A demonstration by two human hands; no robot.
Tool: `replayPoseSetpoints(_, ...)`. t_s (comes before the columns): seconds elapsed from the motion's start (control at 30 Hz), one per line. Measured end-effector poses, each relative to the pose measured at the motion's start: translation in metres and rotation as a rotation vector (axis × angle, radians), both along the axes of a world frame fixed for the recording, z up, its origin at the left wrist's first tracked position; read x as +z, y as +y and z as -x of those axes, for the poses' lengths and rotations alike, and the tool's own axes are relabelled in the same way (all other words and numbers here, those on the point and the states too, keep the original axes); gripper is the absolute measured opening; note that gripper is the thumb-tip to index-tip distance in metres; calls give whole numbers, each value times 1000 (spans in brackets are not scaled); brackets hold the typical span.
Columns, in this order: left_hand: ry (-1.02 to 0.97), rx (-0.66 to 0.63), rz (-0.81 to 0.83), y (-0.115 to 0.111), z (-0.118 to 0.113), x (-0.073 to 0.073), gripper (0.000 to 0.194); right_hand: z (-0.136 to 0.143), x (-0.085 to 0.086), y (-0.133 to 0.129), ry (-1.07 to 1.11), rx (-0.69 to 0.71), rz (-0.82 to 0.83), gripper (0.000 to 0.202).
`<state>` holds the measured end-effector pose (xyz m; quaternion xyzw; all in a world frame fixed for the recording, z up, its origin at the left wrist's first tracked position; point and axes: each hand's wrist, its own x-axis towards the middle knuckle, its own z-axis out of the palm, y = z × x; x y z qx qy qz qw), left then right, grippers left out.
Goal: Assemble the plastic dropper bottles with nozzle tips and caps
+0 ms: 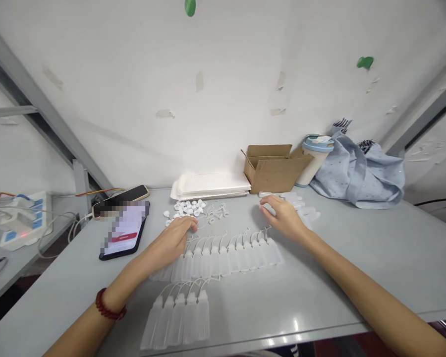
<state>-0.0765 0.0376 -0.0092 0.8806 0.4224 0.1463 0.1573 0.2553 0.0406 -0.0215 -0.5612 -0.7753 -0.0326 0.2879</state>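
Several translucent plastic bottles with thin curved tubes lie side by side in a long row (223,260) across the table. A shorter row (180,317) lies nearer the front edge. My left hand (174,238) is over the left end of the long row, beside a pile of small white caps (189,208); its fingers are bent together, and whatever they hold, if anything, is hidden. Loose white tube pieces (217,212) lie between my hands. My right hand (282,215) hovers past the row's right end, fingers curved and apart, next to more translucent bottles (310,214).
At the back stand stacked white sheets (211,185), an open cardboard box (273,173), a lidded cup (314,158) and a blue cloth bag (360,173). On the left are a phone (128,233), a dark device (122,200) and a power strip (26,223). The grey table (319,297) has a front edge.
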Motion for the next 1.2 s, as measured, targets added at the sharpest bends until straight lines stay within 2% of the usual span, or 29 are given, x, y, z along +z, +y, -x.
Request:
replayPoseSetpoints(0.23,43,-11,-40,0,1,-1,39,-35,-19,29,-76,1,2,26)
replayPoseSetpoints(0.43,39,18,-67,-1,1,0,35,-43,-30,36,-122,18,24,29)
replayPoseSetpoints(0.8,62,37,-73,4,0,3,26,-43,-26,35,-79,-31,37,27)
replayPoseSetpoints(1.2,-198,181,-126,0,-2,12,19,-35,-28,32,-170,-86,70,29)
